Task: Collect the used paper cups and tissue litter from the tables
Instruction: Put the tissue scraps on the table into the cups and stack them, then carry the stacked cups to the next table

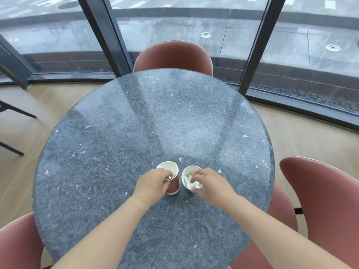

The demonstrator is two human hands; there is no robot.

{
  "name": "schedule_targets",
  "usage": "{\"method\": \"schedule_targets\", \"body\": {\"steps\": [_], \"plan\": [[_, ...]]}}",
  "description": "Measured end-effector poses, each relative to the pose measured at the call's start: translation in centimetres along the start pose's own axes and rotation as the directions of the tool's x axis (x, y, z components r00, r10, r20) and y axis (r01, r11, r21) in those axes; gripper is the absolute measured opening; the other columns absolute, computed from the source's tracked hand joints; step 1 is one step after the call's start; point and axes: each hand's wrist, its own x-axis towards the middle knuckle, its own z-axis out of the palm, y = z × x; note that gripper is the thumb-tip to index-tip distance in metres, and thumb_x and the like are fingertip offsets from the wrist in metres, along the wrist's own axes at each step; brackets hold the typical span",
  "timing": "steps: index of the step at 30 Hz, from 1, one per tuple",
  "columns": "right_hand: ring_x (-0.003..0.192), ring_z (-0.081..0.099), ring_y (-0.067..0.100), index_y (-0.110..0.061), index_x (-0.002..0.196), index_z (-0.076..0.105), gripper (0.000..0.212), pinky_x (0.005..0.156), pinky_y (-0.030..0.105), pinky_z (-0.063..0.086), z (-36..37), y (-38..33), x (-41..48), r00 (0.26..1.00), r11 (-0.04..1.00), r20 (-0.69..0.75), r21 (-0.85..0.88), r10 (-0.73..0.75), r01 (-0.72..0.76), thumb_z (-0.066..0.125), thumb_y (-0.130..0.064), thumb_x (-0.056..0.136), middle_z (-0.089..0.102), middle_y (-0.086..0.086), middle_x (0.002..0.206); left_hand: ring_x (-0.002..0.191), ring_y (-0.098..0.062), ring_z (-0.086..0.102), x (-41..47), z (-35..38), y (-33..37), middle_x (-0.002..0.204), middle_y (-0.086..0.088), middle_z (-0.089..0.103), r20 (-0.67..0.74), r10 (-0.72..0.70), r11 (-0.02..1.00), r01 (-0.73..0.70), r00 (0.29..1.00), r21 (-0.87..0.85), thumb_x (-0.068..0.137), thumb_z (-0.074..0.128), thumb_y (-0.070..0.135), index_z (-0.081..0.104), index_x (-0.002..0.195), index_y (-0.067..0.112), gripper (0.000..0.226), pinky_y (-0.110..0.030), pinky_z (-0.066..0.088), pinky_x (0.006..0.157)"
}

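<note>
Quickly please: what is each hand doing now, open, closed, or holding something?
Left hand: closed, gripping the red cup at its rim.
Right hand: closed, gripping the second cup, which holds tissue.

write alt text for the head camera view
Two hands work over a round grey table: the left hand grips stacked red paper cups, the right hand pinches crumpled tissue inside a second cup. Reddish chairs ring the table beside floor-length windows.

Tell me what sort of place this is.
Probably a café or lounge seating area: a round stone-look table ringed by reddish shell chairs, a floor-to-ceiling glass wall behind, and stacked red paper cups beside a tissue-filled cup.
</note>
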Motion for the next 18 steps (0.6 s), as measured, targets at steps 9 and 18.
{"method": "schedule_targets", "body": {"steps": [9,18], "plan": [[0.111,0.043,0.020,-0.019,0.105,0.061,0.021,0.080,0.039,0.048,-0.2,0.1,-0.6,0.999,0.991,0.041,-0.129,-0.030,0.035,0.052,-0.011,0.087,0.051,-0.005,0.121,0.105,-0.012,0.054,-3.8,0.4,2.4,0.107,0.013,0.062,-0.041,-0.049,0.999,0.049,0.998,0.014,0.089,0.053,0.025,0.058,0.111,0.034,0.024,-0.033,0.049,0.080],[0.106,0.046,0.023,-0.014,0.103,0.058,0.021,0.071,0.036,0.045,0.9,0.0,-1.6,0.997,0.989,-0.057,-0.132,0.055,-0.062,0.048,-0.007,0.086,0.054,0.001,0.109,0.102,-0.013,0.056,-6.0,-0.2,3.1,0.106,0.011,0.064,-0.075,-0.040,0.999,0.041,0.996,0.007,0.087,0.055,0.023,0.061,0.109,0.031,0.024,-0.035,0.050,0.079]]}}
